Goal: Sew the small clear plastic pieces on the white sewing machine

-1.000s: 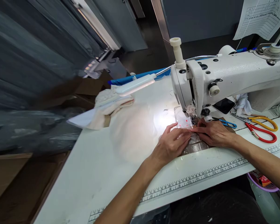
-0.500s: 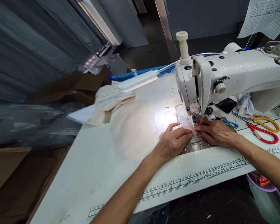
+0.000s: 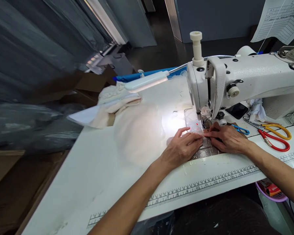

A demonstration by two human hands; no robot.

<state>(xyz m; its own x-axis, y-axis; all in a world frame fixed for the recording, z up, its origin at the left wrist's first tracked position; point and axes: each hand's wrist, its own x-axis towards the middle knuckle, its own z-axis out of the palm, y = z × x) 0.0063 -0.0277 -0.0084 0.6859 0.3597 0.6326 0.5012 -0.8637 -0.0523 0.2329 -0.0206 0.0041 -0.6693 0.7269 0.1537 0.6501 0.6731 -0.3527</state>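
Observation:
My left hand (image 3: 183, 146) rests palm down on the machine bed, left of the presser foot (image 3: 205, 124). Its thumb-side fingers are closed at a small piece of pale, thin fabric (image 3: 195, 127), while an outer finger stretches forward. My right hand (image 3: 227, 138) lies just right of the foot, fingertips pinched at the fabric's edge and nearly meeting the left ones. Much of the fabric is hidden under the fingers. Above stands the white sewing machine (image 3: 254, 73), with a gathered scrap of pale cloth (image 3: 205, 112) by its needle bar.
Red-and-yellow-handled scissors (image 3: 275, 138), a blue thread snipper (image 3: 240, 129) and a black phone (image 3: 237, 111) lie to the right. A lamp (image 3: 147, 81) lights the white table (image 3: 98, 169). Folded cream cloth (image 3: 105, 117) sits at the back left. A printed ruler (image 3: 198, 188) runs along the front edge.
The camera view has shifted slightly. Both hands stay at the presser foot in almost the same pose, and the fabric shows little visible movement.

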